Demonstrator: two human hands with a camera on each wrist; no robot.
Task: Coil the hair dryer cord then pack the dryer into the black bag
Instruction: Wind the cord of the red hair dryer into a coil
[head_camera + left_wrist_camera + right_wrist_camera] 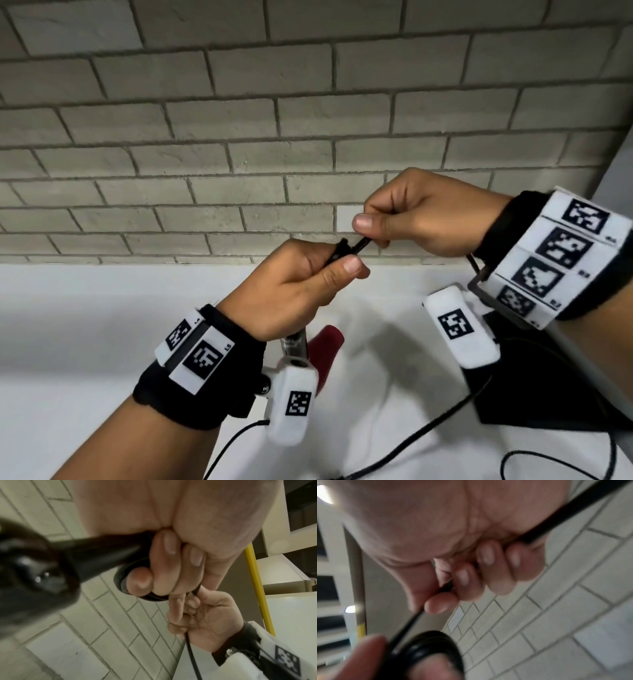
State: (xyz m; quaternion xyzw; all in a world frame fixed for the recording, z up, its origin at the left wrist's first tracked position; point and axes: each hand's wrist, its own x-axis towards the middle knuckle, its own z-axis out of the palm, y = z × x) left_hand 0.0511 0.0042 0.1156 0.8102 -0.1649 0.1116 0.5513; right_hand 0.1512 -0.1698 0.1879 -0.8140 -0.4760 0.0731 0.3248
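Note:
My left hand (pixel 342 262) is raised before the brick wall and grips the hair dryer by its black handle (pixel 96 551). The dryer's red body (pixel 325 342) hangs below that hand. Loops of black cord (pixel 426 646) sit round the left fingers (pixel 140 580). My right hand (pixel 370 233) is just right of the left hand, with thumb and fingers pinching the cord (pixel 361 244) taut between the two hands. The loose cord (pixel 428 428) trails down from the right hand (pixel 202 618) across the table. The black bag (pixel 534 394) lies flat on the table, under my right wrist.
A white table (pixel 102 325) runs along a grey brick wall (pixel 239 137). A yellow post (pixel 257 588) and pale shelving (pixel 283 572) show in the left wrist view. Both wrists carry marker bands and white cameras.

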